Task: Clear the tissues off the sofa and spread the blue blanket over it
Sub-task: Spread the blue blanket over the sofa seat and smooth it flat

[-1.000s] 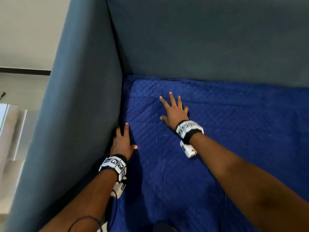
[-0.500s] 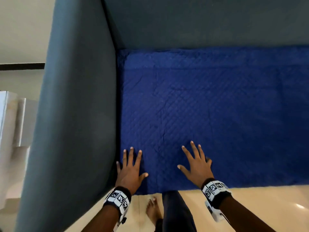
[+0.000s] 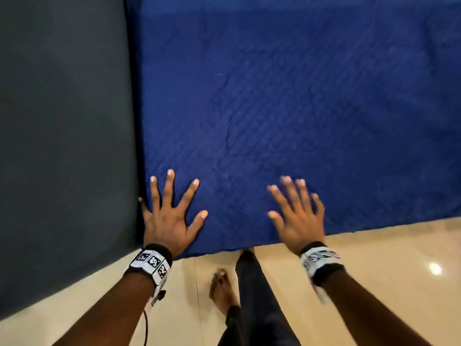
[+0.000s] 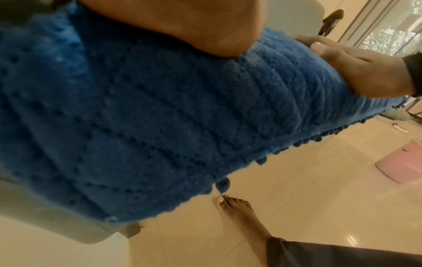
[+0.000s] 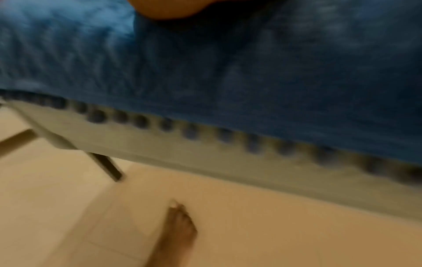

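The blue quilted blanket [image 3: 287, 108] lies spread flat over the sofa seat, its bobbled hem [image 4: 262, 160] hanging over the front edge. My left hand [image 3: 172, 208] rests flat on the blanket's front left corner, fingers splayed, beside the grey sofa arm [image 3: 64, 146]. My right hand [image 3: 296, 213] lies flat with straight fingers on the blanket near its front edge, blurred by motion. In the left wrist view the left palm [image 4: 182, 27] presses the blanket [image 4: 137, 117] and the right hand [image 4: 356, 66] shows at the far side. No tissues are in view.
Shiny beige floor tiles [image 3: 374, 265] run along the sofa front. My bare foot [image 3: 222, 288] and dark trouser leg [image 3: 252, 295] stand close to the seat. A sofa leg [image 5: 107, 166] shows under the frame, and a pink mat [image 4: 402, 162] lies on the floor further off.
Both hands have slid from the back of the seat toward the front edge, smoothing the blanket. My head has tilted down, so the floor and foot have come into view.
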